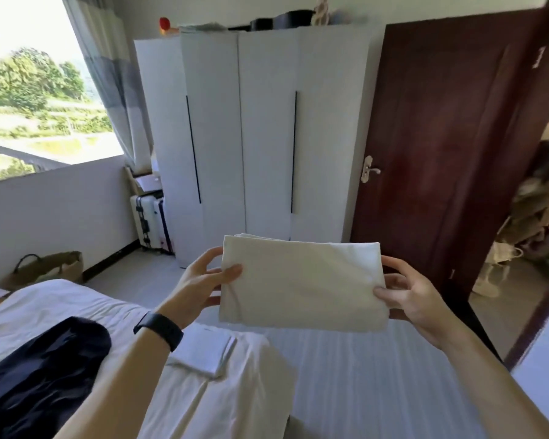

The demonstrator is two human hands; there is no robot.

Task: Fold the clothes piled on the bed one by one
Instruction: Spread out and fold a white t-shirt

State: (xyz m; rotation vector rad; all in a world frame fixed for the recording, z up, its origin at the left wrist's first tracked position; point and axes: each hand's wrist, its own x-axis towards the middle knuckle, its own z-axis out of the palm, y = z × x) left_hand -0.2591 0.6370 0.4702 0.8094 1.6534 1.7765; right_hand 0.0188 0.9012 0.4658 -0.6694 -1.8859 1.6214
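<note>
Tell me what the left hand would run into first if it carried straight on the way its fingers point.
The folded cream cloth it pinches: the left hand points rightward into its edge. Beyond that, probably the right hand gripping the opposite edge.

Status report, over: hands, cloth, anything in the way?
Folded cloth held above bed, left hand and right hand gripping its ends. One dark garment lies on bed. Nothing in the way.

Bare striped mattress (377, 375) at right; dark garment (38, 369), folded white piece (203, 353) at left.
</note>
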